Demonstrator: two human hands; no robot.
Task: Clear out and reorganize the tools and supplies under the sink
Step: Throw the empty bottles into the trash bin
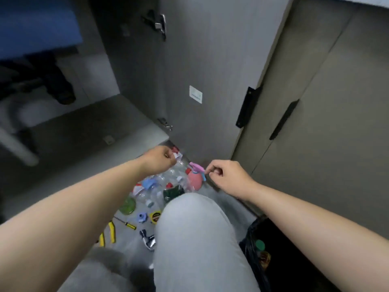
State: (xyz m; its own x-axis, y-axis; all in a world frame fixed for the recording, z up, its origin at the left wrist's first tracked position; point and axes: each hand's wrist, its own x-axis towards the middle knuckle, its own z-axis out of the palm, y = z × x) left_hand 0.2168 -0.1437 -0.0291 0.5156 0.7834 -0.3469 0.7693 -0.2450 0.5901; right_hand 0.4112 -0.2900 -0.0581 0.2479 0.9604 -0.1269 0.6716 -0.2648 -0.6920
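The weak spot, as I judge it, is my right hand [223, 175]. Its thumb and forefinger are curled into a small pinch on the tip of the trigger head of the pink spray bottle [194, 181], and the other fingers are folded under. With so little purchase, a lift could let the bottle swing, slip and knock into the clear plastic bottles [166, 182] heaped against it, just below the frame's centre. The bottle's body hangs below and left of my fingertips, hard by the foot of the open cabinet door [189, 81]. My left hand [160, 160] is curled tight over a white cap [177, 155] at the far end of the heap, but blur stops me telling whether it really grips it. My knee [189, 228] crowds the pile, and shifting it could scatter the pliers [110, 232] at lower left.
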